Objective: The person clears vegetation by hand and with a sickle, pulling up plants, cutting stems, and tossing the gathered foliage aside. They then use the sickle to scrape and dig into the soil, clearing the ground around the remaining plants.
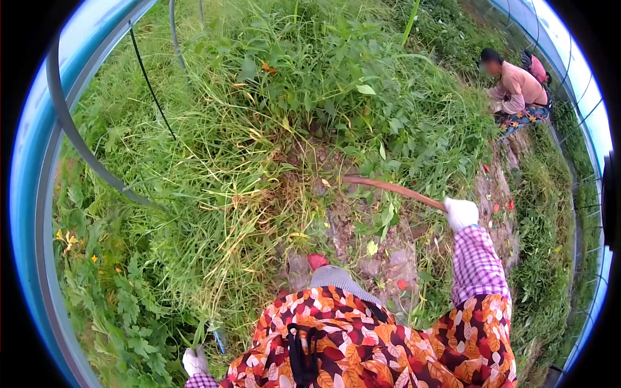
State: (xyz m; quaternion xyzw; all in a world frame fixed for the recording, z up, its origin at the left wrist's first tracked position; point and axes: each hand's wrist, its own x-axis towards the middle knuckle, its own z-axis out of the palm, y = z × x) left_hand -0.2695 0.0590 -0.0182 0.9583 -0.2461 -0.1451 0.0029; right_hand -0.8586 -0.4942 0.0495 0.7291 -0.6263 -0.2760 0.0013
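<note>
My right hand (461,213), in a white glove and a purple checked sleeve, is closed around the end of a long, slightly curved wooden handle (394,189). The handle reaches left to the soil at the foot of the weeds (310,97); whatever is fixed to its far end is hidden or too small to make out. Low on the left, my left hand (194,361) in a white glove looks closed on some grass stalks (199,333), its fingers partly hidden. Bent, yellowing stalks (239,207) lie between the two hands.
Two people (521,87) crouch among the plants at upper right. Grey hoops (81,145) and blue-edged plastic sheeting frame the tunnel. Red peppers (402,284) lie on the ground strip at right. Leafy plants (129,317) stand at lower left. A blue thing (220,343) shows near my left hand.
</note>
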